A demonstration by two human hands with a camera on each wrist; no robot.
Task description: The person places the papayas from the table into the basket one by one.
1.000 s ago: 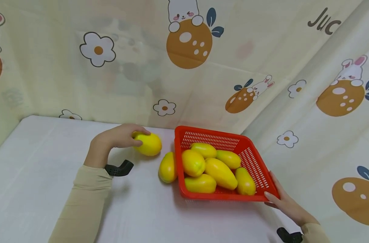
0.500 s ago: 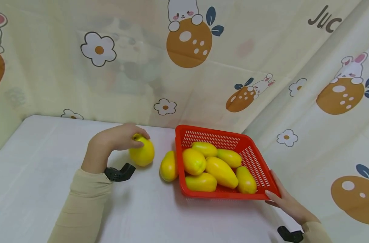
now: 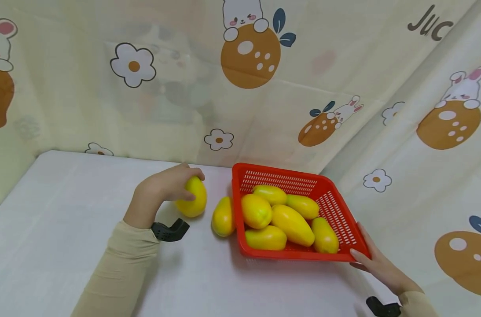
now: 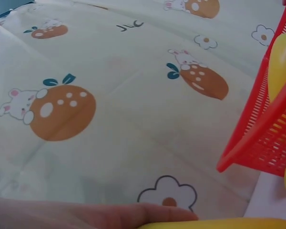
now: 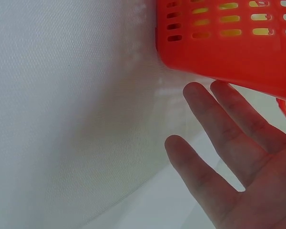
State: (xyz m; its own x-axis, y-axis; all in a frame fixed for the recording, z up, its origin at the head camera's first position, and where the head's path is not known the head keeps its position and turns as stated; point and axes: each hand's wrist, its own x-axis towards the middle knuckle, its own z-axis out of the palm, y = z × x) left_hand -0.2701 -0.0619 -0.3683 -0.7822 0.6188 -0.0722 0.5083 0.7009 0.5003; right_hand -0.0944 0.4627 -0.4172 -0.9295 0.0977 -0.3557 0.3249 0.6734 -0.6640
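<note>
In the head view my left hand [image 3: 172, 184] grips a yellow mango [image 3: 196, 200] from above, fingers over its top and thumb on the near side. The left wrist view catches only a strip of that mango [image 4: 229, 223] beside the fingers. Another mango [image 3: 223, 217] lies on the table against the left side of a red plastic basket [image 3: 288, 254]. Several mangoes lie inside the basket. My right hand [image 3: 376, 262] holds the basket's near right corner, thumb over the rim. In the right wrist view its other fingers [image 5: 219, 124] spread below the rim.
A white cloth [image 3: 208, 281] covers the table. Behind and to the right hangs a cream curtain [image 3: 177, 110] printed with rabbits and flowers, close to the basket's far edge. Black wrist devices [image 3: 170, 230] sit at both sleeve cuffs.
The mango in my left hand has turned from lying sideways to standing more upright, shifting slightly left and then back right. My right hand keeps its hold on the basket corner.
</note>
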